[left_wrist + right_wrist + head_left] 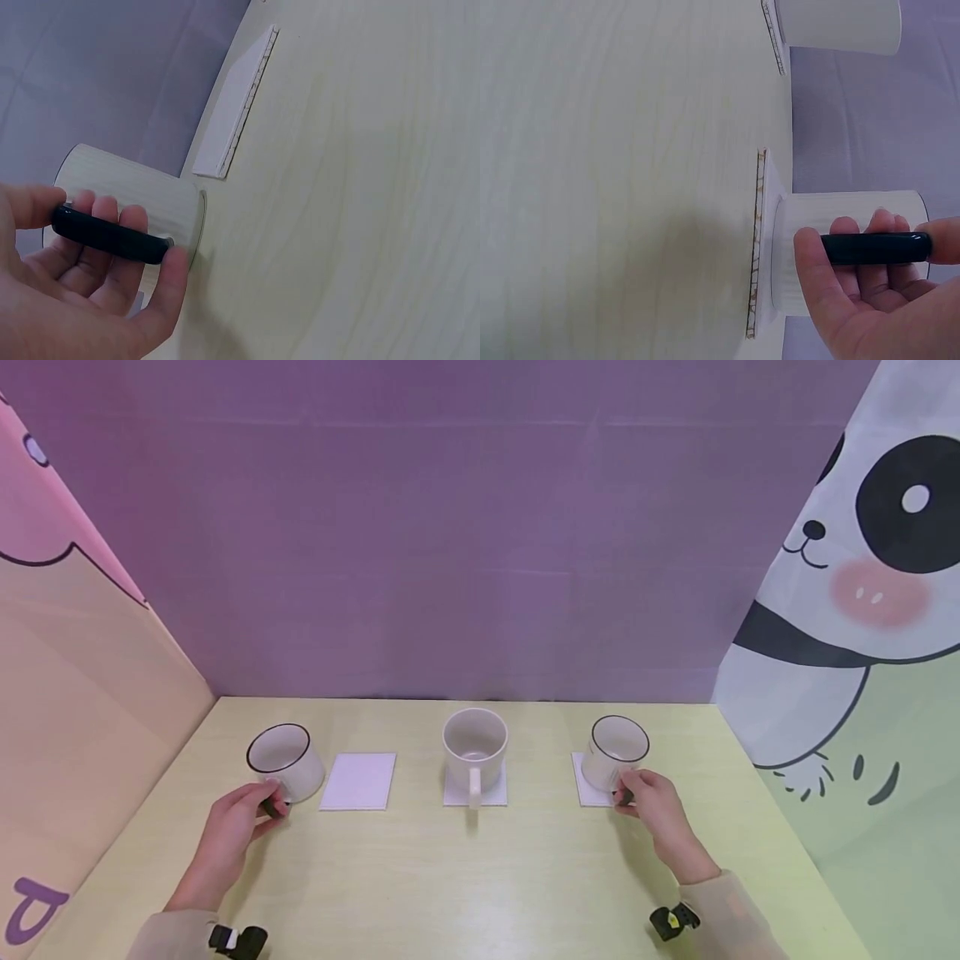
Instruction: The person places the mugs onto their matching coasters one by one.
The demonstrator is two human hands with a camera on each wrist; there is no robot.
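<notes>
A: Start from the middle mug [474,747]. What's around it?

B: It sits on its own coaster [476,790] on the table [465,885], white handle toward the person. To its left lies a bare coaster [358,782], and left of that stands the left mug [283,762], straight on the wood. To the right of the middle mug, the right mug [615,753] rests on a third coaster [587,783].

A: And the hands?

B: The left hand [236,827] has the left mug by its dark handle [111,235]. In the left wrist view the fingers [112,259] are curled through the loop and the thumb [34,206] lies on the top end of the handle. So it's a closed grip on that handle.

A: Is that mug on the bare coaster?

B: No, it stands just beside it, base on the table; the two look apart.

A: The right hand [652,806]?

B: Same grip, mirrored. Its fingers [870,262] wrap under the right mug's black handle [874,247], with the thumb at the far end. The right wrist view shows that mug's base flat on its coaster.

A: Either mug lifted?

B: Both look set down. The middle mug is untouched, well apart from both hands.
</notes>
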